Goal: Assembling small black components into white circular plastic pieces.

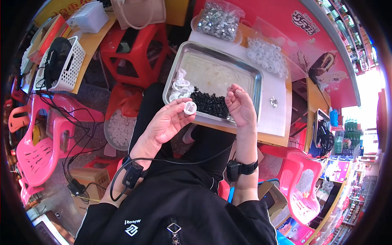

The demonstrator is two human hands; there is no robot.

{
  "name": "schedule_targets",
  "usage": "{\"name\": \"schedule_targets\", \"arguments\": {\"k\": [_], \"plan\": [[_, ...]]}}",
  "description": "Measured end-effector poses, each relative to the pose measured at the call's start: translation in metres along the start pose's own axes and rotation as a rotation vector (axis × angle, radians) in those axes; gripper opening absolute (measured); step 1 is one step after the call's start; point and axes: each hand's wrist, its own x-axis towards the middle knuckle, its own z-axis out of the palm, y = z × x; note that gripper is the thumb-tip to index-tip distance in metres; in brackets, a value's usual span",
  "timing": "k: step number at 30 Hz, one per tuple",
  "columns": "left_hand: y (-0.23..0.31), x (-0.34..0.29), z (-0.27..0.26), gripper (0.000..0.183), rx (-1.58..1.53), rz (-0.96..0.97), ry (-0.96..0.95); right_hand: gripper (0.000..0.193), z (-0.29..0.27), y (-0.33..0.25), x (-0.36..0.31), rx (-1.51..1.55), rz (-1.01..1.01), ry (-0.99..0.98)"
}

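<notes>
Two bare hands over the near side of a metal tray (220,67). Left hand (165,122) pinched a white round part (190,110) between thumb and fingertips, over the tray's near edge, its face with the recess turned up. Right hand (243,107) was raised at the tray's near right corner, fingers curled, thumb toward the fingertips; couldn't tell if anything sat between them.

In the tray: black small parts (207,104) heaped along the near side, white pieces (179,86) piled at left. Tray stood on a white sheet (277,118) over a wooden table; small metal pieces (273,102) lay on the sheet, right of the tray. Beyond the tray: clear bag of metal parts (217,22), and to its right a heap of translucent rings (265,57).

Each forearm wore a black strapped device; a dark cable ran from the left one. Black top (179,212) had a white emblem with a short line of Latin letters, upside down from this view.

Farther out, writing: red panel (281,24) behind the table carried dark stylised characters with a pale outline; yellow sign (51,12) at upper left had red characters, cut off by the rim. Carton (90,179) on the floor at left had small dark print, too small to read.

Also left: red stool (130,57), basin of white pieces (121,130), pink chair (38,153), white perforated basket (69,67).
</notes>
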Motion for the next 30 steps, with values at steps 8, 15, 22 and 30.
{"name": "schedule_targets", "arguments": {"k": [8,15,22,30], "plan": [[-0.001,0.0,0.004,0.029,0.035,-0.006,-0.007,0.021,0.021,0.011,-0.007,-0.28,-0.063,0.015],[0.001,0.003,0.02,0.026,0.229,0.04,-0.009,0.03,0.05,0.029,-0.03,-0.66,-0.16,-0.07],[-0.006,0.005,0.018,0.013,0.326,0.06,-0.012,0.02,0.064,0.035,-0.042,-0.899,-0.112,-0.107],[-0.006,0.006,0.014,0.013,0.301,-0.013,0.004,0.01,0.068,0.033,-0.046,-1.156,-0.27,-0.162]]}}
